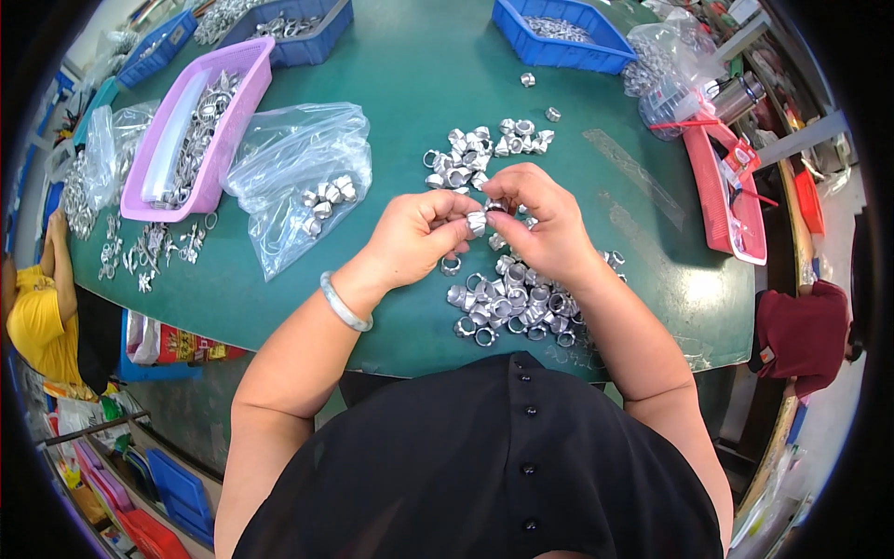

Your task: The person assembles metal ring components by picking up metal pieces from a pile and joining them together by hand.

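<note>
Left hand [405, 233], right hand [540, 219] pinch rings [477, 223], seemingly one each; ring heaps [510, 296], bag [303, 149] nearby

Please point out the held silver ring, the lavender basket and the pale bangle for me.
Held silver ring [477, 223]: head view, on its broad metal face.
Lavender basket [235, 126]: head view, on its right-hand wall.
Pale bangle [340, 308]: head view, mid-band.

Rings [501, 306]: shiny silvery metal. Tabletop [410, 88]: smooth, glossy. Bag [298, 138]: clear crinkled plastic. Shirt [428, 466]: matt cloth.
</note>
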{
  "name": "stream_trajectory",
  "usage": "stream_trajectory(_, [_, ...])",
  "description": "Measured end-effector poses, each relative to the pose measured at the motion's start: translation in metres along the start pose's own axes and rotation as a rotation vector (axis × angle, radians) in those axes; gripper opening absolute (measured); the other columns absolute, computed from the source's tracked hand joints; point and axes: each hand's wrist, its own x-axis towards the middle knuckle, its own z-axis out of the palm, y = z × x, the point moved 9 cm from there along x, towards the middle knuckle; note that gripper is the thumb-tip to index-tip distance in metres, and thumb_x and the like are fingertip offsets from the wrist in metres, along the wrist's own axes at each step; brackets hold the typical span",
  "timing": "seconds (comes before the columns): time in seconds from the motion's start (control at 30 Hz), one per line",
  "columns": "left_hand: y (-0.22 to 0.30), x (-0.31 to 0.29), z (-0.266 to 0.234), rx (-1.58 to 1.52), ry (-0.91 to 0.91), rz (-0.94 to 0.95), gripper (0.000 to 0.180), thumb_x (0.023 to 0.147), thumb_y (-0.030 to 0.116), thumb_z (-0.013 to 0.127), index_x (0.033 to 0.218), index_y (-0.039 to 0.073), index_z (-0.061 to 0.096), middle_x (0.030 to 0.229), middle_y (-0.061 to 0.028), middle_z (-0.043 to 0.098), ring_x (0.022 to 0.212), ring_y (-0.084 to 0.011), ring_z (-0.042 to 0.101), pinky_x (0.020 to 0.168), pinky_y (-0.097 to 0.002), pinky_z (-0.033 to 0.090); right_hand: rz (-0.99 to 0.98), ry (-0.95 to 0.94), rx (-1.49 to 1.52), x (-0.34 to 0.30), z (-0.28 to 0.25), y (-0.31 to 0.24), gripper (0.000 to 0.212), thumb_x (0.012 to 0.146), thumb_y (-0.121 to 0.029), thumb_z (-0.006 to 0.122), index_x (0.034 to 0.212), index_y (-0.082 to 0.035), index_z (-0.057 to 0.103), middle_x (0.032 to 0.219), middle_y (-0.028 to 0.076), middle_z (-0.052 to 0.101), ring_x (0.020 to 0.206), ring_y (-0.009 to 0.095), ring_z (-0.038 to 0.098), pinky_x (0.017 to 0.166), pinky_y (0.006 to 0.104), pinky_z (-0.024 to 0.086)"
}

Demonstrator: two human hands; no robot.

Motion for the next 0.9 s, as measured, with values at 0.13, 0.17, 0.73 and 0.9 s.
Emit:
stream_trajectory(0.13, [-0.005, 0.000, 0.006, -0.249, -0.036, -0.073, 0.024, 0.082, 0.003, 0.058, 0.105, -0.003, 0.055, 0.085, -0.0060, 0.061, 0.072, -0.0130, 0.060, 0.061, -0.0245, 0.050, -0.009, 0.037, -0.038, 0.000, -0.004, -0.001, 0.028, 0.068, 0.008, 0.062, 0.094, -0.001, 0.057, 0.089, 0.008, 0.056, 0.071, 0.016, 0.056, 0.061, 0.0260, 0.046])
stream_trajectory(0.17, [-0.004, 0.000, 0.008, -0.319, -0.055, -0.076, 0.026, 0.081, 0.004, 0.059, 0.106, -0.003, 0.055, 0.086, -0.0068, 0.061, 0.073, -0.0141, 0.061, 0.061, -0.0248, 0.050, -0.009, 0.039, -0.039, 0.000, -0.005, -0.001, 0.028, 0.068, 0.008, 0.062, 0.094, -0.001, 0.057, 0.089, 0.008, 0.056, 0.071, 0.016, 0.056, 0.061, 0.0260, 0.046])
stream_trajectory(0.73, [-0.005, 0.003, 0.010, -0.473, -0.051, -0.079, 0.024, 0.080, 0.002, 0.061, 0.102, -0.001, 0.053, 0.089, -0.0061, 0.060, 0.079, -0.0125, 0.060, 0.069, -0.0265, 0.052, 0.344, -0.004, 0.709, -0.012, 0.009, 0.034, 0.038, 0.078, 0.010, 0.056, 0.114, 0.003, 0.046, 0.105, 0.008, 0.050, 0.098, 0.013, 0.051, 0.082, 0.0261, 0.045])
stream_trajectory(0.9, [-0.003, 0.002, 0.011, -0.541, -0.081, -0.051, 0.026, 0.078, 0.001, 0.063, 0.102, -0.001, 0.052, 0.092, -0.0062, 0.060, 0.082, -0.0133, 0.060, 0.074, -0.0274, 0.052, 0.272, -0.011, 0.589, -0.011, 0.006, 0.027, 0.040, 0.078, 0.009, 0.055, 0.116, 0.001, 0.046, 0.105, 0.007, 0.051, 0.099, 0.014, 0.051, 0.084, 0.0267, 0.044])
